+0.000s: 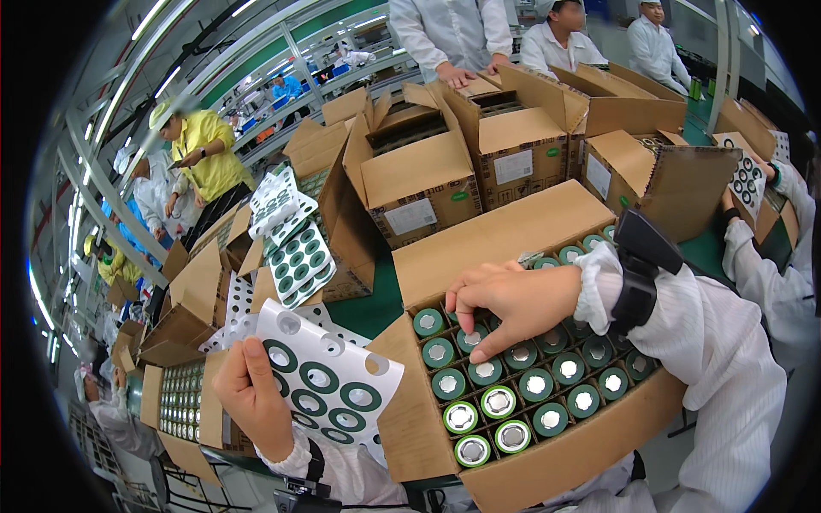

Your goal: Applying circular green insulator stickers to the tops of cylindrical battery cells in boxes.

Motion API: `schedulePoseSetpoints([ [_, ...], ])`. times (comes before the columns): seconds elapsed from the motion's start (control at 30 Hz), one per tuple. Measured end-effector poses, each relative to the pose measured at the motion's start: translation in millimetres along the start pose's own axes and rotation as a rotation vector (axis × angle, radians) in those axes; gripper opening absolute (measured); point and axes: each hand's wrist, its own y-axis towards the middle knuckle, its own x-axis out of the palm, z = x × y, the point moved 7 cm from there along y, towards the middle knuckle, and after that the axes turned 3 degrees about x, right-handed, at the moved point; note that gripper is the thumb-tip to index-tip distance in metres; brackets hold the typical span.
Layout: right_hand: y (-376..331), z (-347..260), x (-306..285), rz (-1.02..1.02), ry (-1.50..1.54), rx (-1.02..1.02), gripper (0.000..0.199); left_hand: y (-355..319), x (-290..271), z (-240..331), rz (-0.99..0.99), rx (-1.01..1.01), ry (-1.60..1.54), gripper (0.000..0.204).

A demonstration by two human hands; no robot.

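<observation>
The right hand reaches down into the open cardboard box in front of the person, fingers bent and bunched, the fingertips pressing on the top of one of the cylindrical cells standing upright in rows inside. Whether a green ring is pinched under those fingertips cannot be made out; the palm hides the cells beneath it, and the sleeve and a black wrist device cover the box's far right corner. Most cells carry a green ring on top, while a few at the box's near edge show lighter tops.

The left hand, left of the box, grips a white sheet of green ring stickers, the thumb lying across its left edge and the other fingers hidden behind it. Several round holes in the sheet show where rings are gone. Its lower right part dips behind the box flap.

Beyond the box stand more open cartons, with other sticker sheets heaped to their left. People in white coats work behind them, cut off at the upper edge.
</observation>
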Motion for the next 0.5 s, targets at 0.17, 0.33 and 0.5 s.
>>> schedulePoseSetpoints([
  [0.17, -3, -6, 2, -0.127, -0.028, -0.054, 0.043, -1, 0, 0, -0.005, -0.030, -0.019, 0.041],
  [0.33, -4, -11, 6, -0.102, -0.063, -0.024, 0.045, 0, 0, 3, 0.003, 0.029, -0.004, 0.042],
  [0.5, -7, -17, 11, -0.020, -0.097, -0.018, 0.049, 1, 2, 3, -0.005, 0.009, -0.010, 0.042],
])
